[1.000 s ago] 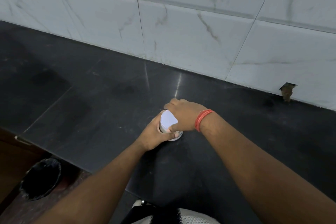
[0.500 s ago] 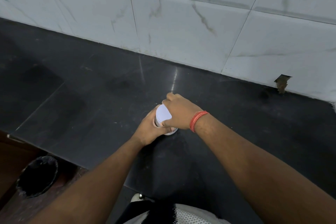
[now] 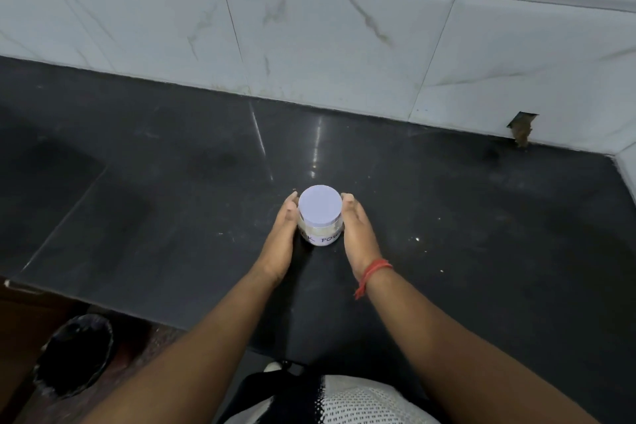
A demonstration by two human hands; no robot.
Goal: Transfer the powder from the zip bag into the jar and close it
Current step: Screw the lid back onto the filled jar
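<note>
Marble-veined wall tiles (image 3: 330,45) back my glossy black stone tabletop (image 3: 481,234); a dark bin (image 3: 74,356) sits below its edge. Between my hands stands the round jar (image 3: 320,227), white lid (image 3: 320,205) on, pale powder inside. Left hand (image 3: 280,244) and right hand (image 3: 358,237) lie flat, fingers spread straight, cupping its sides.

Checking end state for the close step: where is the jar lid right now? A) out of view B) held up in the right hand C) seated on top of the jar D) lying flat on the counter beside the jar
C: the white lid sits on the jar, which stands on the black counter between the left hand and right hand.
</note>
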